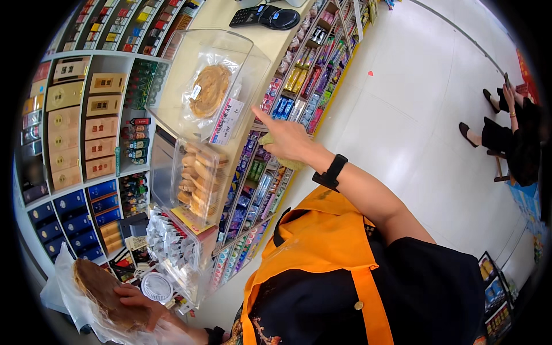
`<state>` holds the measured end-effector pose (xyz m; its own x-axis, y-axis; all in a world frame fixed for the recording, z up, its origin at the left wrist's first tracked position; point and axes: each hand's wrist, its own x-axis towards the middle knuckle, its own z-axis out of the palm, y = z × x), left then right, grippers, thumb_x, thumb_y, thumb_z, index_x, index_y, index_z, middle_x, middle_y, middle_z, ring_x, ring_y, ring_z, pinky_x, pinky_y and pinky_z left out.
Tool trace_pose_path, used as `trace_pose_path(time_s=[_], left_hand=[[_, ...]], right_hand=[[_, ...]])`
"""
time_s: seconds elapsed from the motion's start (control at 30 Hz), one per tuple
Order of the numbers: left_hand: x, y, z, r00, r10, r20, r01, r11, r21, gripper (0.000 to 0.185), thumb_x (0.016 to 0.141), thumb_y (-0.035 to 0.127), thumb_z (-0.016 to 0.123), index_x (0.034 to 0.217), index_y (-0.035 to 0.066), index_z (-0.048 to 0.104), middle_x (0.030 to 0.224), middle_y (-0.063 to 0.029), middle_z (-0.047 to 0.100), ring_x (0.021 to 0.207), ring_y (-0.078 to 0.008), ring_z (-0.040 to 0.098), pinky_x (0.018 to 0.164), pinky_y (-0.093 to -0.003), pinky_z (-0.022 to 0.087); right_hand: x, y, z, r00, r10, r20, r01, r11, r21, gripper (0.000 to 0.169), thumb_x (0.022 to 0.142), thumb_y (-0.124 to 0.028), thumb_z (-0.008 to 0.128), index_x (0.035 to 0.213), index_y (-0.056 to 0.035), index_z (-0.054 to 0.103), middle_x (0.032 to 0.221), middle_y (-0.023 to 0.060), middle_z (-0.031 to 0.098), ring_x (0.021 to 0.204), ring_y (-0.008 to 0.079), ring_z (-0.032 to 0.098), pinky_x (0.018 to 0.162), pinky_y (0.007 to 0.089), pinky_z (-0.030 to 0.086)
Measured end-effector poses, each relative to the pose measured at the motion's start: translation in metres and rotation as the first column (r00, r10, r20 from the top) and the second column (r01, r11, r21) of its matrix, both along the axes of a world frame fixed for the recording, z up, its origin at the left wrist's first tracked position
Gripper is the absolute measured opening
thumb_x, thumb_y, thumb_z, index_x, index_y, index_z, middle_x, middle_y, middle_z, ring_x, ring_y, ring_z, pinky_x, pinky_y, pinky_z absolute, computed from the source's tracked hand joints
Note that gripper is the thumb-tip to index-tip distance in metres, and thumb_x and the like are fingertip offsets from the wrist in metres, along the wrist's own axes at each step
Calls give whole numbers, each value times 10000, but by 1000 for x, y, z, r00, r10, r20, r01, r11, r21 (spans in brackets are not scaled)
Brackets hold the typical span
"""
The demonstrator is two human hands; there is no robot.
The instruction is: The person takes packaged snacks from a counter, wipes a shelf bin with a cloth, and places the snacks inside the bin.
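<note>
My right hand [286, 138], with a black watch above it, comes in from the right. Its index finger points at the counter edge, while the other fingers curl around a yellow-green cloth [291, 163]. At the lower left, my left hand [140, 304] grips a flat brown round, seemingly a flatbread [101, 289], partly wrapped in a clear plastic bag [64, 276]. Just beyond my pointing finger stands a clear plastic display box [250, 64] holding wrapped round flatbreads [210, 90], with a handwritten price card [226, 120] on its side.
Another clear box of pastries [198, 181] and small packets [168, 237] line the counter [215, 13]. A card terminal [265, 16] sits at the far end. Candy racks [297, 79] cover the counter front. Behind are shelves of boxes [101, 138]. A seated person [513, 125] is at right.
</note>
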<state>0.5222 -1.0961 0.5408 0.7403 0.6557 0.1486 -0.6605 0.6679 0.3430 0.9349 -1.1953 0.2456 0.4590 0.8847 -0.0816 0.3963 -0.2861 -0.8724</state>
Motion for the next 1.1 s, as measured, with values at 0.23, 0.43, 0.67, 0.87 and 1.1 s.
trace_pose_path(time_s=[0.23,0.43,0.67,0.87,1.1], left_hand=[[39,-8,14,997,-81,-11,81,996,-33,768,882,325,602,1481,102,177,1497,-101,351,1297,-237,468,430,-377,504],[59,-22,8,996,-50,-73,48,998,-32,799,863,326,627,1475,92,169,1469,-115,396,1274,-242,499,380,-307,494],[72,-33,1,994,15,-112,-18,1000,-24,803,871,363,608,1483,97,161,1480,-113,384,1287,-246,487,374,-303,483],[55,-16,-4,998,-30,-52,28,999,-38,822,870,377,605,1491,96,144,1498,-120,354,1306,-255,466,369,-321,478],[52,-25,2,988,5,-155,0,999,32,766,907,394,546,1488,86,153,1501,-124,348,1315,-247,457,430,-326,491]], right_hand=[[-6,-2,-7,999,33,28,-34,999,40,926,737,-172,718,1509,-250,214,835,148,627,778,352,633,669,444,501],[-16,1,-17,991,97,96,-101,994,44,880,719,-159,701,1487,-254,283,824,138,632,761,334,640,628,431,504],[-37,11,0,980,157,124,-156,988,-14,856,743,-68,634,1497,-209,254,732,123,635,668,300,636,571,396,472],[-41,17,2,983,150,104,-148,989,-27,900,724,-34,606,1514,-176,200,692,123,624,607,299,618,513,392,447],[-50,20,-11,986,109,127,-116,992,54,910,718,-35,611,1514,-176,194,676,134,611,588,313,607,497,402,435]])
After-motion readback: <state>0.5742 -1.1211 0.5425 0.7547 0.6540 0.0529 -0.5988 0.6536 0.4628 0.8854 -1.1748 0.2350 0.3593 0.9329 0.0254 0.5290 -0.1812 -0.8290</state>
